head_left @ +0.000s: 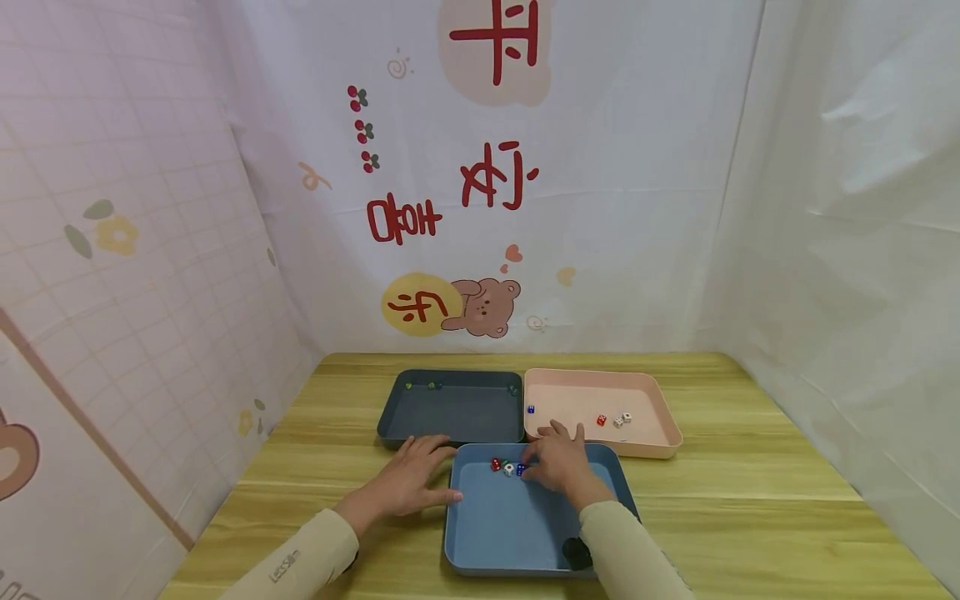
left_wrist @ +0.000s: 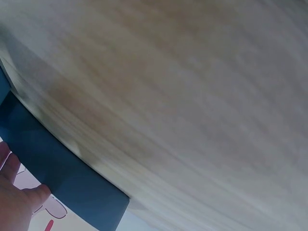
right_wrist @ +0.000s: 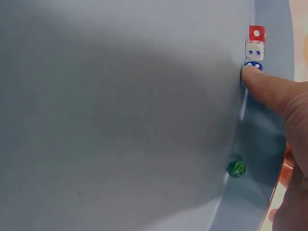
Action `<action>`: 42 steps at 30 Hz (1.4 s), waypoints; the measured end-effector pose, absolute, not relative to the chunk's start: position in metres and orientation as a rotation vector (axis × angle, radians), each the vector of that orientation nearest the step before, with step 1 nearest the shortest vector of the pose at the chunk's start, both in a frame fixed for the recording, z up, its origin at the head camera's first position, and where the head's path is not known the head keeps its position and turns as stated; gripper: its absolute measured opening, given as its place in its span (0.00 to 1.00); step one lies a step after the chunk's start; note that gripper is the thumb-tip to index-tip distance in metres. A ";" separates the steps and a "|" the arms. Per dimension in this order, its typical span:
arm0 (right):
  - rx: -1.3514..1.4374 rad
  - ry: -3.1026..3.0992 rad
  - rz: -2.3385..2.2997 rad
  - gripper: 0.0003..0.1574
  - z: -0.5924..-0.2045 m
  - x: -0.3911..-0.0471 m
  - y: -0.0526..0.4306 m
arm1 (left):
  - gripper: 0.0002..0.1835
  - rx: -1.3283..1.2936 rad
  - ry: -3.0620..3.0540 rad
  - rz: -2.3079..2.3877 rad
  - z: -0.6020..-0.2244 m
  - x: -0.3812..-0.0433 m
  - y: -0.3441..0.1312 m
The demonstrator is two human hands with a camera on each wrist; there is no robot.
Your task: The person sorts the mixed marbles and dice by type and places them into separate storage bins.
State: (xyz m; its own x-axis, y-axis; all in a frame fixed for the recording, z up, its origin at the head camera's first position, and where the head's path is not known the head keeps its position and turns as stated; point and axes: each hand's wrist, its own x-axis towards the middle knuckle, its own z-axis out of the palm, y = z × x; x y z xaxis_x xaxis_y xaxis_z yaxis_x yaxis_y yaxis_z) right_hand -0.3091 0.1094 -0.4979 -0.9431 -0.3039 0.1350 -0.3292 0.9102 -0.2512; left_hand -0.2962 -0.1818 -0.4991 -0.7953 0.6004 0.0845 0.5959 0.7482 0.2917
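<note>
My right hand (head_left: 558,460) reaches into the blue tray (head_left: 517,533), with thumb and forefinger around a blue die (head_left: 521,470). In the right wrist view the thumb lies against that blue die (right_wrist: 253,65). It ends a row with a white die (right_wrist: 254,50) and a red die (right_wrist: 257,33), along the tray's far wall. A green marble (right_wrist: 236,168) lies by the same wall. My left hand (head_left: 408,479) is at the tray's left side, thumb on the rim and fingers extended. In the left wrist view its thumb and fingers (left_wrist: 41,193) touch the tray's edge.
Behind stand a dark tray (head_left: 457,417) with several green marbles at its edges, and a pink tray (head_left: 600,387) with a red die (head_left: 602,420), white dice (head_left: 622,420) and a blue die (head_left: 531,409). The wooden table (head_left: 750,492) meets printed cloth walls.
</note>
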 end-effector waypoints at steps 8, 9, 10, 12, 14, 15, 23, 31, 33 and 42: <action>0.476 -2.973 0.497 0.07 -0.495 -0.309 0.112 | 0.42 1.007 2.924 0.489 -0.498 -0.296 -0.181; 0.480 -2.972 0.504 0.07 -0.494 -0.308 0.112 | 0.42 1.009 2.925 0.490 -0.499 -0.296 -0.181; 0.482 -2.975 0.513 0.07 -0.493 -0.308 0.112 | 0.42 1.010 2.924 0.494 -0.499 -0.296 -0.181; 0.492 -2.978 0.525 0.07 -0.490 -0.307 0.112 | 0.43 1.011 2.923 0.495 -0.499 -0.295 -0.181; 0.494 -2.984 0.540 0.06 -0.487 -0.306 0.113 | 0.43 1.012 2.919 0.497 -0.499 -0.295 -0.182; 0.493 -2.983 0.546 0.06 -0.485 -0.306 0.113 | 0.43 1.011 2.917 0.500 -0.499 -0.295 -0.182; 0.446 -2.986 0.601 0.05 -0.473 -0.312 0.118 | 0.43 1.013 2.923 0.498 -0.499 -0.295 -0.183; 0.440 -2.984 0.668 0.04 -0.467 -0.318 0.120 | 0.43 1.024 2.926 0.496 -0.499 -0.294 -0.184; 0.446 -2.972 0.667 0.05 -0.466 -0.319 0.121 | 0.42 1.021 2.925 0.496 -0.499 -0.294 -0.184; 0.457 -2.944 0.660 0.06 -0.453 -0.328 0.133 | 0.40 1.011 2.909 0.522 -0.496 -0.294 -0.184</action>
State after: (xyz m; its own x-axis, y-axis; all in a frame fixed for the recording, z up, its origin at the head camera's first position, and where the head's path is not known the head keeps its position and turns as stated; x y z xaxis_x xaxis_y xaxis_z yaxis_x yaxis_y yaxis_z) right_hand -0.3280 0.1334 -0.4534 -0.9511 -0.2690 0.1515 -0.3080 0.8618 -0.4031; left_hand -0.2942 -0.1837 -0.4963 -0.7905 0.6056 0.0915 0.5996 0.7348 0.3169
